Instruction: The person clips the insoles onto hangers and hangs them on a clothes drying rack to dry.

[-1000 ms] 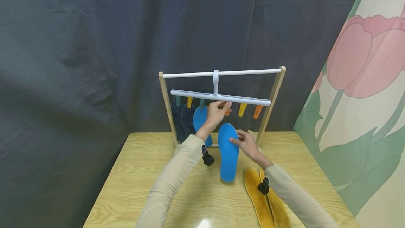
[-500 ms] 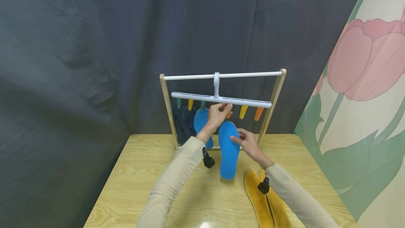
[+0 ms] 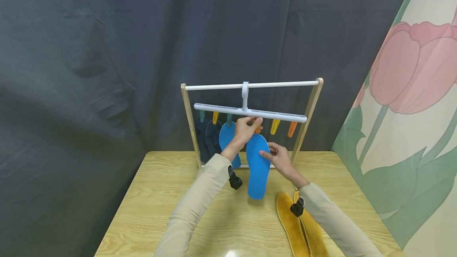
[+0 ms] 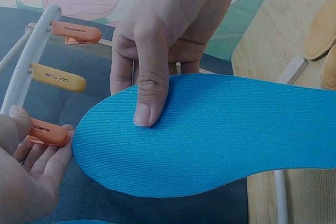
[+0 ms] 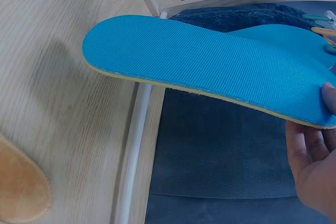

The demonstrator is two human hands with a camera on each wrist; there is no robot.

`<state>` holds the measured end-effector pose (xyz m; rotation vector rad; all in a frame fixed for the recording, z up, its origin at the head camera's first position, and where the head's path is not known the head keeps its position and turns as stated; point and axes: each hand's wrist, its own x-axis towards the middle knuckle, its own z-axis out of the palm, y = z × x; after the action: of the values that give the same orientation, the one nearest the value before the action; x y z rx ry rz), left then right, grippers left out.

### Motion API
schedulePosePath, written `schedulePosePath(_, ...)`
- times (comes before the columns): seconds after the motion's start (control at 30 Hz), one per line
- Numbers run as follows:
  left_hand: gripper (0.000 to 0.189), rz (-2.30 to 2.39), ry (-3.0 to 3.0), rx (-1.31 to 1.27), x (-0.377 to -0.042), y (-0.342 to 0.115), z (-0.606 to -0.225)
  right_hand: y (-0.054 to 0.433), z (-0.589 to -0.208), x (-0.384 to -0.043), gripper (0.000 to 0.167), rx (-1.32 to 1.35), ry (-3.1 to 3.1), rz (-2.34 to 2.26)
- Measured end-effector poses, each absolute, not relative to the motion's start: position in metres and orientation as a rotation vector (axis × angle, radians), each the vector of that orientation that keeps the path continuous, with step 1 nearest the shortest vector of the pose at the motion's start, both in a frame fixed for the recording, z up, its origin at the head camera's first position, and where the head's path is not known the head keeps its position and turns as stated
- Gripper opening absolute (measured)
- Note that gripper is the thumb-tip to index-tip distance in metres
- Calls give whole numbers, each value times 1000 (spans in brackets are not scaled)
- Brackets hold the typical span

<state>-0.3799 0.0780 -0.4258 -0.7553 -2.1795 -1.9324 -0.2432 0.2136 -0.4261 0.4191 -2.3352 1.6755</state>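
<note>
Raising the blue insole (image 3: 258,167) gripped in the right hand (image 3: 281,160) slightly higher above the counter (image 3: 150,209), so narrowing the gap to the orange clip (image 4: 50,132) pinched just above by the left hand (image 3: 244,130).

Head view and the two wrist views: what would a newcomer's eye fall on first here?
Probably the bright blue insole in the right hand, held upright below the pale hanger. Next might come the orange clip, pinched by the left hand under the hanger's bar. The large pink tulip at the head view's right side also stands out.
</note>
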Motion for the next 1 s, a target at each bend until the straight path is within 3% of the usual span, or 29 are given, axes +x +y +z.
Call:
schedulePosePath(0.27,38,-1979,-2210,-687,-326,65,-376,213,-424,-241,30,422,-2347,1669)
schedulePosePath(0.5,43,-1982,-2160,-730,-338,66,-389,217,-437,-252,30,418,-2325,1678)
schedulePosePath(1.0,39,-1973,-2187,-725,-322,61,-375,218,-449,-260,32,379,-2302,1691)
